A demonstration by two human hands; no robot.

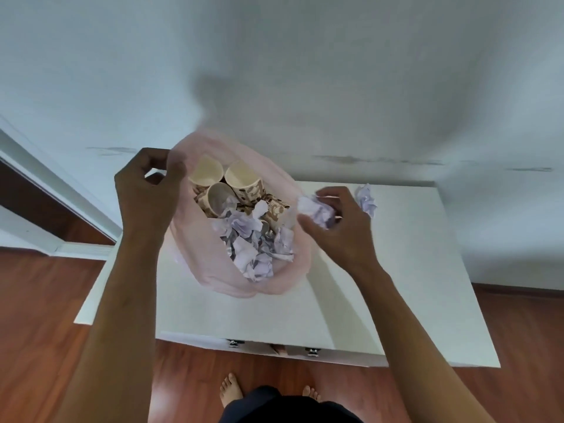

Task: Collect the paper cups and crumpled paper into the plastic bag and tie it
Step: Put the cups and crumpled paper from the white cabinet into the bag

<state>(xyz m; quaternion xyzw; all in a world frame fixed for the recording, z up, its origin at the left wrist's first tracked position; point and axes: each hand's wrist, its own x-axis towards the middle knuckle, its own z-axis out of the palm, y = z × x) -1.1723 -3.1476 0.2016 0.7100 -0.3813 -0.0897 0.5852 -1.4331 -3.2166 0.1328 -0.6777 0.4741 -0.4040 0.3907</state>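
A thin pink plastic bag stands open on a white dresser top. Inside it lie several brown-patterned paper cups and several crumpled paper balls. My left hand pinches the bag's rim at its far left and holds it up. My right hand grips a crumpled paper ball just right of the bag's mouth. One more crumpled paper ball lies on the dresser top behind my right hand.
The dresser stands against a pale wall; its drawer knobs show at the front edge. A door frame is at the left. Wooden floor surrounds the dresser, with my bare feet below.
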